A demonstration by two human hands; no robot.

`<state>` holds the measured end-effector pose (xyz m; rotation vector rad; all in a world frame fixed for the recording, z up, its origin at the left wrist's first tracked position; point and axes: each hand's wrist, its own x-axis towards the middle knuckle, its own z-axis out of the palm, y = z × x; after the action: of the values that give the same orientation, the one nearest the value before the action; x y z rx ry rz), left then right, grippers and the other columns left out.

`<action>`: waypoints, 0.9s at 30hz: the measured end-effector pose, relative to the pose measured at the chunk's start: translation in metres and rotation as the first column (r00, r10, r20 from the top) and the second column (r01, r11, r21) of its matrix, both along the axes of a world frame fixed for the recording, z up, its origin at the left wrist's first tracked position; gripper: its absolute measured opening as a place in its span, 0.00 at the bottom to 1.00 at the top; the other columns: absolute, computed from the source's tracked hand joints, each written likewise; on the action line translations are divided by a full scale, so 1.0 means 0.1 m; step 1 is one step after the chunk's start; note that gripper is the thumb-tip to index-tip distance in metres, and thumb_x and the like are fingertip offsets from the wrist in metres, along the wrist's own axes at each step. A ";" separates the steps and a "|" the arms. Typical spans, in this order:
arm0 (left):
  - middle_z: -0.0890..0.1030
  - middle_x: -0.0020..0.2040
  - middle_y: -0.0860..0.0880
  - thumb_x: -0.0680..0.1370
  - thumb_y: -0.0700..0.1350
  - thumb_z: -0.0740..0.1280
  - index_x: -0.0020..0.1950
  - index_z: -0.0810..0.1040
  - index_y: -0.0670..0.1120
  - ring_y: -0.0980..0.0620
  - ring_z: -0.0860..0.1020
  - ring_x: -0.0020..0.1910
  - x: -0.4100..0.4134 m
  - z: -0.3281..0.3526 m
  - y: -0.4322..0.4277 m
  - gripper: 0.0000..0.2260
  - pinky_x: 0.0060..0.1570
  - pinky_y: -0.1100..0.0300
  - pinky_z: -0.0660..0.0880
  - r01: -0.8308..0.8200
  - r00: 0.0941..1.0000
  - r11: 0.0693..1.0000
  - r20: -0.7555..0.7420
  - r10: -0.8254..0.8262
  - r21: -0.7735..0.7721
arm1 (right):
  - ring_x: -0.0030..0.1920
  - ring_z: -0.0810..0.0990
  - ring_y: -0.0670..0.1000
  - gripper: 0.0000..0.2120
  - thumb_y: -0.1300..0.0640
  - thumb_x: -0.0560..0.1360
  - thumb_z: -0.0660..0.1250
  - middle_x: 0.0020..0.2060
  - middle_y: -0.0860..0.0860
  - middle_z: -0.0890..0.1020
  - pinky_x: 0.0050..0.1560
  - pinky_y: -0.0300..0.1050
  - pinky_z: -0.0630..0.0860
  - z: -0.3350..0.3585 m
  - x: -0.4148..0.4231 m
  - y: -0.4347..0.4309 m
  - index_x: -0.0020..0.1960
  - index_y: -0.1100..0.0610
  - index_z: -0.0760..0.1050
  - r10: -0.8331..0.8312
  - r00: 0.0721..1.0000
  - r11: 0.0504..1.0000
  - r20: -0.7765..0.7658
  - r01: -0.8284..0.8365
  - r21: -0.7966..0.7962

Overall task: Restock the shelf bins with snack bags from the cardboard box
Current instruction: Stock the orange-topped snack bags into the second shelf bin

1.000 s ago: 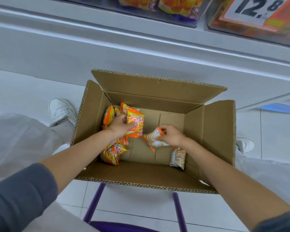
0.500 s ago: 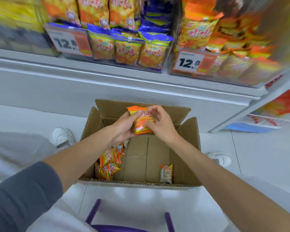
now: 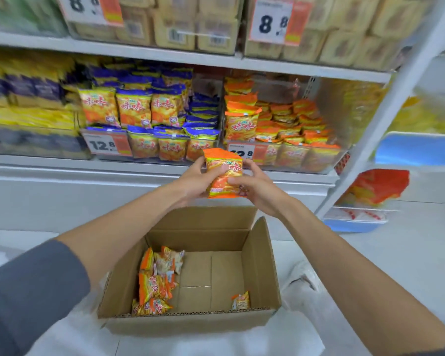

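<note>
The left hand (image 3: 194, 182) and right hand (image 3: 257, 190) each curl round a stack (image 3: 225, 176) of orange bags, held upright between them, above the box and just before the lower shelf edge. The shelf (image 3: 139, 53) fills the far side. The box (image 3: 261, 263) stands open, near. The bin (image 3: 326, 104) at far right holds matching bags. A pile (image 3: 154, 285) lies at the box's left, a lone bag (image 3: 240, 300) near right.

Orange-topped snack bag (image 3: 224, 176) with yellow-orange body and red characters, plain brown cardboard box (image 3: 262, 265), orange-and-yellow loose bags (image 3: 153, 286) inside, blue-topped yellow binned bags (image 3: 135, 109), orange-topped shelf bags (image 3: 242, 122), white price tag (image 3: 99, 145) with black digits and orange strip, slate-grey sleeve (image 3: 31, 291), blurred packs (image 3: 216, 29) above, seemingly tan.
</note>
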<state>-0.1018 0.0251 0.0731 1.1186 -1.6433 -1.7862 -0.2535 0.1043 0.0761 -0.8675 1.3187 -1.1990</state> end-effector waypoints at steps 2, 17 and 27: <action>0.78 0.60 0.53 0.77 0.57 0.66 0.70 0.67 0.52 0.56 0.80 0.52 -0.15 0.19 -0.02 0.23 0.49 0.62 0.79 0.065 0.997 0.987 0.041 -0.060 -0.148 | 0.57 0.80 0.56 0.32 0.63 0.71 0.72 0.62 0.56 0.78 0.51 0.45 0.79 0.25 -0.16 0.06 0.71 0.53 0.64 0.053 0.997 0.999 0.048 -0.052 -0.013; 0.75 0.52 0.50 0.76 0.60 0.67 0.60 0.78 0.51 0.50 0.73 0.52 -1.11 0.48 -0.95 0.18 0.48 0.55 0.72 0.105 0.891 0.196 0.180 0.416 -0.975 | 0.56 0.80 0.51 0.41 0.50 0.59 0.82 0.57 0.50 0.80 0.61 0.53 0.77 0.62 -1.69 -0.68 0.67 0.54 0.69 -0.381 0.835 0.923 -0.398 0.316 -0.220; 0.77 0.47 0.53 0.74 0.61 0.64 0.53 0.81 0.50 0.53 0.74 0.47 -1.14 0.25 -1.15 0.18 0.47 0.56 0.70 -0.043 0.935 0.120 0.002 0.355 -0.992 | 0.53 0.76 0.48 0.29 0.59 0.67 0.77 0.54 0.49 0.79 0.52 0.40 0.72 0.54 -2.03 -1.89 0.65 0.55 0.71 -0.396 0.729 0.917 -0.559 0.285 -0.279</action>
<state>-0.2155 -0.0904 0.0980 0.7614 -2.0677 -0.0281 -0.4561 -0.0848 0.1305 -1.2426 1.9891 -1.3967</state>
